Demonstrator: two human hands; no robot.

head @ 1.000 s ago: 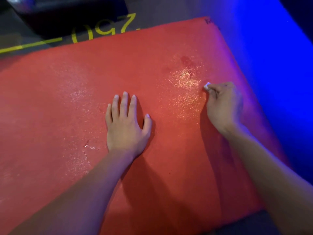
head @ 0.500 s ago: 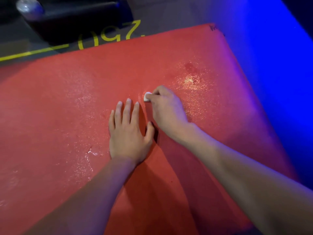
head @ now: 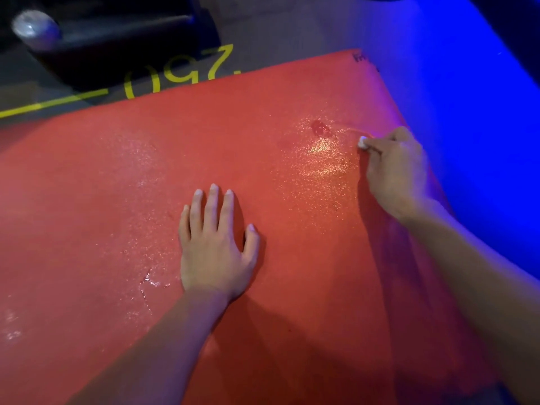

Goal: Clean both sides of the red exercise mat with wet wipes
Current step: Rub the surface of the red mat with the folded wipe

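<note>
Nearest us, our left hand point(head: 214, 252) lies flat, fingers spread, on the glistening red foam exercise mat point(head: 117, 200) covering the floor. Farther right, our right hand point(head: 393, 171) pinches a small white wet wipe point(head: 362, 142) against the mat near its edge. Beyond, yellow floor markings point(head: 178, 76).

A dim scene is lit by strong blue light from the right. Warm glare glints off the wet mat point(head: 324, 159). Soft shadows are cast beneath both arms. Far corners are blurred and slightly bent.
</note>
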